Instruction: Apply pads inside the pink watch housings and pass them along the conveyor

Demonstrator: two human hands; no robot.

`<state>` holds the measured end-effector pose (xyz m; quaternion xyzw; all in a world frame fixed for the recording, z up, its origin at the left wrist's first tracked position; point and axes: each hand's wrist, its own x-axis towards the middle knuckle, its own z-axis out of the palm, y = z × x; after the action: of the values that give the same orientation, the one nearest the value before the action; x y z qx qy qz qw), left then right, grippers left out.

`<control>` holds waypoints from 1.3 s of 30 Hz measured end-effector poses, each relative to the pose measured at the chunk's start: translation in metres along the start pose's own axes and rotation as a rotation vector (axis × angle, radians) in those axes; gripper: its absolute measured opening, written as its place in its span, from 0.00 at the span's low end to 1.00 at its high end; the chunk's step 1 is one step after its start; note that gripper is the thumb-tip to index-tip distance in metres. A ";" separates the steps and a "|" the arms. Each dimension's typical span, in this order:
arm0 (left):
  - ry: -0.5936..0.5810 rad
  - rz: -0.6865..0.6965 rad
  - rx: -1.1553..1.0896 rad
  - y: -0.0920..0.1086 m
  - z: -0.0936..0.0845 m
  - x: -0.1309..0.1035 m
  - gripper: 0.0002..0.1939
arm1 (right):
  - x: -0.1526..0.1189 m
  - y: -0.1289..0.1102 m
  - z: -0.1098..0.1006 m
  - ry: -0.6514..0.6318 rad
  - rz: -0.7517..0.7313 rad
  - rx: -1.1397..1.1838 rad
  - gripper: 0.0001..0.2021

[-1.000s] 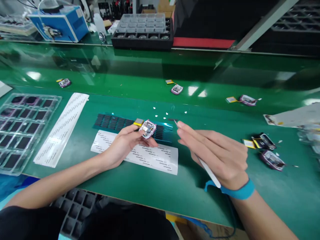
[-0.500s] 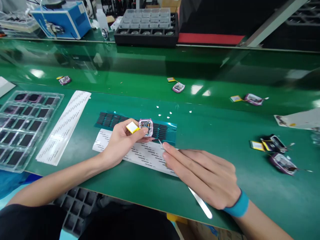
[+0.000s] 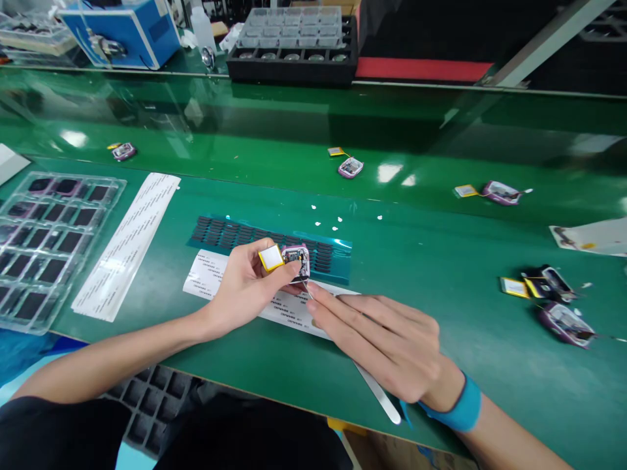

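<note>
While the left hand [image 3: 249,284] clasps a purple case [image 3: 303,256], the right hand [image 3: 385,336] pinches a slim tool [image 3: 379,394].

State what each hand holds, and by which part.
Left hand: rounded purple-and-white case, by its near side, thumb on top. Right hand: slender white tool, near its pointed tip.

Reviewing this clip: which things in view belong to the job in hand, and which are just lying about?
Likely part of the job:
- opened case and attached battery, in the left hand
- slim tool, in the right hand
- blue film with dark strips, close by

Apparently just lying about:
- blue machine
- white bottle
- black tray
</note>
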<state>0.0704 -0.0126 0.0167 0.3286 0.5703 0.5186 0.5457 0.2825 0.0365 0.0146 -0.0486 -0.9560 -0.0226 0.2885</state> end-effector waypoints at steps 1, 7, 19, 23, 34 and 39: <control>-0.003 0.006 0.026 0.000 0.000 0.000 0.18 | 0.000 0.000 0.000 0.001 -0.003 0.006 0.15; -0.015 0.033 0.106 -0.001 -0.001 0.000 0.18 | 0.001 -0.001 0.001 -0.009 0.030 0.041 0.13; 0.007 0.103 0.255 -0.007 -0.002 0.001 0.18 | 0.000 -0.005 0.002 -0.013 0.081 0.102 0.11; -0.003 0.111 0.229 -0.007 -0.001 0.001 0.17 | 0.000 -0.004 0.001 -0.018 0.077 0.091 0.12; 0.070 0.101 0.064 -0.009 0.004 -0.002 0.14 | -0.003 -0.005 0.005 0.021 0.117 0.071 0.12; 0.083 0.118 0.059 -0.004 0.003 -0.003 0.13 | -0.003 -0.006 0.000 -0.004 0.150 0.096 0.13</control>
<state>0.0751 -0.0156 0.0137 0.3561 0.5870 0.5460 0.4802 0.2849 0.0306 0.0131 -0.1062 -0.9503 0.0451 0.2893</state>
